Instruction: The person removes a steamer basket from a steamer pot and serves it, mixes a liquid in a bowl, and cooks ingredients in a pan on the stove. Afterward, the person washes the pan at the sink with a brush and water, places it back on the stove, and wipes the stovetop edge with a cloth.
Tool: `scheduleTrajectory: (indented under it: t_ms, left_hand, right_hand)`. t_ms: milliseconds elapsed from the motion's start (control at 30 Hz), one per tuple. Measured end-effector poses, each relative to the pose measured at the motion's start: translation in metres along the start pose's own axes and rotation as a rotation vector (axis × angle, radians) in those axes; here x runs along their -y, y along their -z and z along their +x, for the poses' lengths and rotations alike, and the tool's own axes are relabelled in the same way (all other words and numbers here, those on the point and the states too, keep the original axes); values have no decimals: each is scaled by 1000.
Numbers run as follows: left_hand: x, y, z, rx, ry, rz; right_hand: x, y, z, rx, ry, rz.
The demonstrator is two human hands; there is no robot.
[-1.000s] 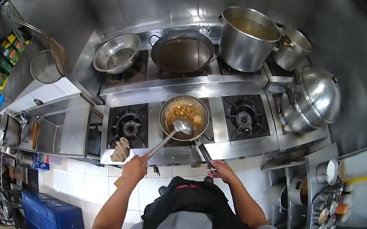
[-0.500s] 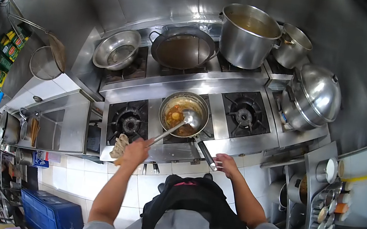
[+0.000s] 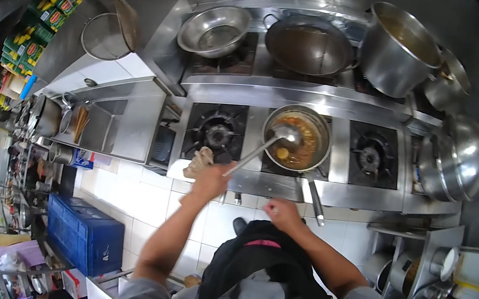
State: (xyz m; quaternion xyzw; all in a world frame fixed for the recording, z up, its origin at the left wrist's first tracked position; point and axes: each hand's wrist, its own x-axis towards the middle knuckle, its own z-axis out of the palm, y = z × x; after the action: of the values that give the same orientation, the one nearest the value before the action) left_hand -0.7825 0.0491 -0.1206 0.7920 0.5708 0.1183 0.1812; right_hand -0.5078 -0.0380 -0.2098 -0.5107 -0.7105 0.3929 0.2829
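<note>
Cloth; perhaps against left hand

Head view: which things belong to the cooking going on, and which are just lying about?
In use, it seems:
- ladle, held in the left hand
- pan the ladle dips into
- food inside it

Apparently just about:
- blue crate on the floor
- hanging strainer
- tall stockpot
- cloth by that hand, though its role is unclear
</note>
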Motion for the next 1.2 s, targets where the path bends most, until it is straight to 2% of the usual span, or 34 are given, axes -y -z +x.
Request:
scheduleTrajectory:
  t_ms: [67,133,200,267,300,367,433,467,533,600,633,700,733,800,867,933,1033,1067,1133,1200]
  left_hand:
    - [-13,-17,-5,9,91,-113]
    - [-28,-11,-5,93,259,-219]
    - [-18,-13,-5,68,192,-178]
    - [-12,-9,-2,-24,19,-153]
    - [-10,-3,0,-15,-14,-37]
    - [0,1,8,-6,-44,-7]
    - [6,4,10,10,50,-224]
    - [12,1,10,-60,-24,-242]
    - [24,-5,7,-44,18,-297]
    - [22,-2,4,9,103,-326]
    - [20,-3,3,-8,50,-300]
    - [15,-6,5,-16,-27,-278]
    - [12,-10,3,5,25,-292]
    - [-1,-19,2,60,177,-327]
    - [-5,-34,5,45,211,-286]
    - [-3,-54,13,20,144,-255]
    - [-14,-77,24,-44,171,-292]
    - [-24,-76,29,34,246,-227]
    - [-20,-93,32,-23,106,-211]
    - [-42,-77,34,75,163,-209]
  right_hand:
    - [-10,-79,36,93,243,-12]
    - [8,-142,90,216,372,-51]
    - [27,-192,141,241,445,-90]
    - [39,-237,182,191,445,-132]
    - [40,-252,197,155,430,-162]
    - [31,-278,207,52,363,-194]
    - [13,-295,204,-85,286,-191]
    - [0,-298,198,-140,250,-195]
    - [-27,-275,176,-190,192,-264]
    - [-54,-220,138,-108,146,-504]
    - [-66,-190,120,-63,131,-623]
    - [-95,-126,84,-122,23,-598]
    - [-112,-101,64,-137,-35,-622]
    - [-151,-60,25,-321,-88,-537]
    - [-168,5,-16,-587,-27,-329]
    - [-220,51,-49,-480,-137,-575]
    - [-279,123,-104,-608,-347,-907]
    - [-294,142,-117,-654,-397,-1077]
    - [-305,180,-141,-911,-554,-606]
    - [-305,203,-153,-954,-593,-615]
